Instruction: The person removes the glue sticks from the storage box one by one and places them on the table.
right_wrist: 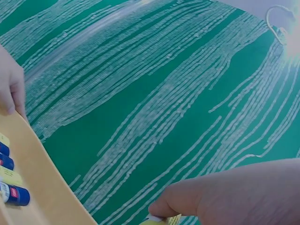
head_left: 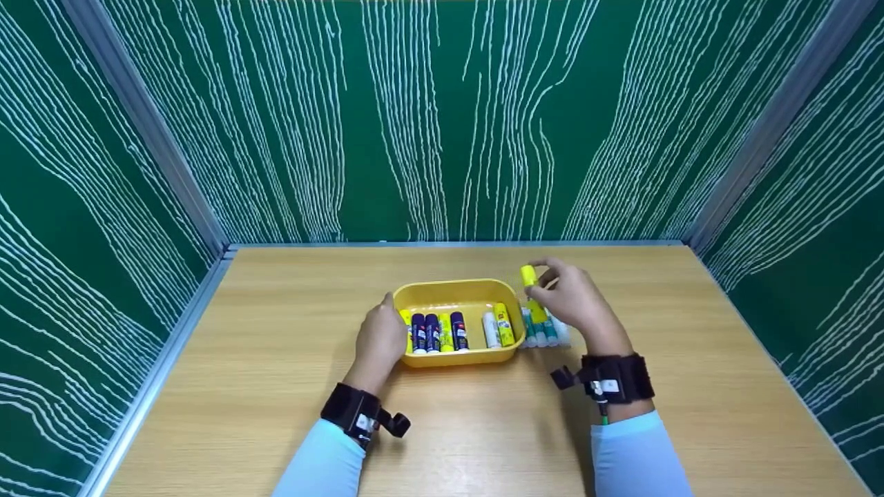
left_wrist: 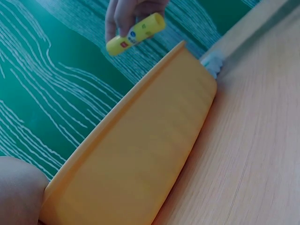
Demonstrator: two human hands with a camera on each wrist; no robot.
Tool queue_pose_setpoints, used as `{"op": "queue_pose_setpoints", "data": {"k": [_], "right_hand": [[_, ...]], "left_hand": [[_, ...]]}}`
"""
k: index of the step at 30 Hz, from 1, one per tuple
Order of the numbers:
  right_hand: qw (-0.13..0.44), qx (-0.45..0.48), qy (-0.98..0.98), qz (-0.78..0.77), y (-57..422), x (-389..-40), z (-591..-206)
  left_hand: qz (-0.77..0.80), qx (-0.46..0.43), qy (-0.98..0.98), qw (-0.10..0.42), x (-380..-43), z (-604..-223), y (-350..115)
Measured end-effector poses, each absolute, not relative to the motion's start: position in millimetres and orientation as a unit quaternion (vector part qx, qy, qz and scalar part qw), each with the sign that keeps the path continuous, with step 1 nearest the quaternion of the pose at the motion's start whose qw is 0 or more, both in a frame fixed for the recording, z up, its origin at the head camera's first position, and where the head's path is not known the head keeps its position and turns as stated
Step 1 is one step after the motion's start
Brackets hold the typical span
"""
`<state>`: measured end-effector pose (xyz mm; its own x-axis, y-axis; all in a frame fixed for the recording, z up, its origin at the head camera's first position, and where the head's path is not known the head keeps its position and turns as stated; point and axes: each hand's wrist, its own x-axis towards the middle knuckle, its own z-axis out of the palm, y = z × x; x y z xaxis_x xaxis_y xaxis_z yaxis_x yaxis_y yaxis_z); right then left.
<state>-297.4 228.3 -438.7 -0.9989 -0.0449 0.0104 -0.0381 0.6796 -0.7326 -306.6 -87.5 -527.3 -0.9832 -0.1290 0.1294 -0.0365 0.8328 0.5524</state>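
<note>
Green at the far left, a side wall (head_left: 48, 207) streaked with wavy white lines, then a grey metal post (head_left: 148, 124). Next, over the wood-grain table (head_left: 262, 386), a pale blue sleeve (head_left: 321, 459), a black strap (head_left: 351, 412) and the left hand (head_left: 381, 333), gripping the left end of a yellow tray (head_left: 459, 357) by its rim. Inside the tray, in order: a yellow stick (head_left: 407, 323) partly hidden by that hand, two dark blue sticks (head_left: 432, 333) side by side, a slim yellow stick (head_left: 445, 333), one more dark blue stick (head_left: 459, 331) and, set apart near the right wall of the tray, a white stick (head_left: 491, 330) beside a leaning yellow stick (head_left: 504, 324). Just outside the right end, on the table, a row of teal-and-clear tubes (head_left: 540, 334). Over these, the right hand (head_left: 572, 295), pinching a labelled yellow tube (left_wrist: 136, 33) between thumb and fingers, in the air and higher than the tray's rim. At the far right, another white-lined green wall (head_left: 822, 241).
</note>
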Motion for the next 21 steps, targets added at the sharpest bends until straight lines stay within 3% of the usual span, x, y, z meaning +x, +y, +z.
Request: {"op": "queue_pose_setpoints", "data": {"k": [21], "right_hand": [[0.039,0.063,0.919,-0.387,280,-306,-456]], "left_hand": [[-0.290,0.054,-0.954,0.061,-308,-528,-86]]}}
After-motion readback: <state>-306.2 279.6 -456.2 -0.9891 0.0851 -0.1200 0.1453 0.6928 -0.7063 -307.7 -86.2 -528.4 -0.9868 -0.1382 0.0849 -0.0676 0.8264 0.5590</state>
